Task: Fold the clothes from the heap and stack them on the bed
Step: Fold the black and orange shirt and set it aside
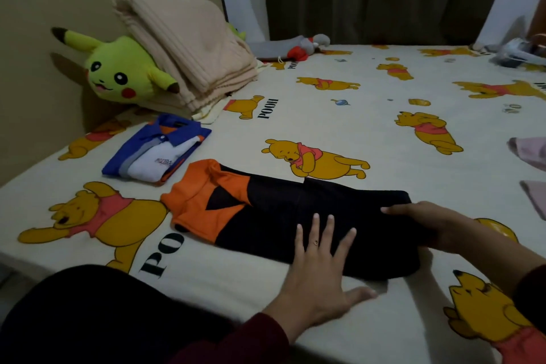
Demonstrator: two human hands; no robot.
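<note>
Black-and-orange shirt (266,216) lies folded lengthwise near bed's (369,133) near edge. Left hand (320,269) flat, fingers straight, pressing it; right hand (425,221) grasps its end.

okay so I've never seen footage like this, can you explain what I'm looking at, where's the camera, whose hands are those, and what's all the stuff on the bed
There is no machine here. A person wears a wide-angle camera on the head, looking forward and down, so the two hands at the bottom are that person's own.

The left hand lies flat with its fingers spread on a black and orange shirt, pressing it down. The right hand has its fingers on the shirt's right end; whether it grips the cloth I cannot tell.

The shirt lies stretched out on a bed covered by a cartoon bear sheet. Behind it, to the left, sits an already folded blue and white shirt. Further back lie a yellow plush toy and a folded beige blanket. More cloth shows at the right edge.
</note>
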